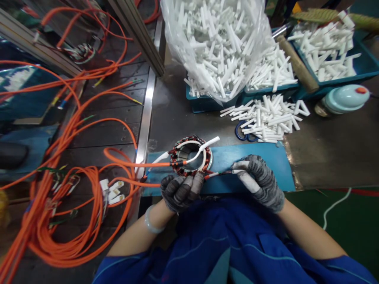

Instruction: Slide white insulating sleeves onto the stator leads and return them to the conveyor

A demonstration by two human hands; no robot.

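Observation:
A ring-shaped wound coil (178,162) with red, black and white wires lies on the blue mat (254,154). An orange cable (154,165) runs over it, and a white sleeve (211,142) sticks up from its right side. My left hand (182,191), in a grey glove, is closed at the coil's near edge, its fingertips by the red and white wire lead (213,174). To the right, my gloved right hand (259,181) pinches a short white tube (237,171) at the end of that lead.
White tubes (269,118) are heaped beyond the mat, over blue-handled scissors (240,131). Behind stand a plastic bag (219,47) and teal bins (365,65) of tubes. A light-blue-lidded jar (346,98) stands right. Orange cables (89,221) cover the left side.

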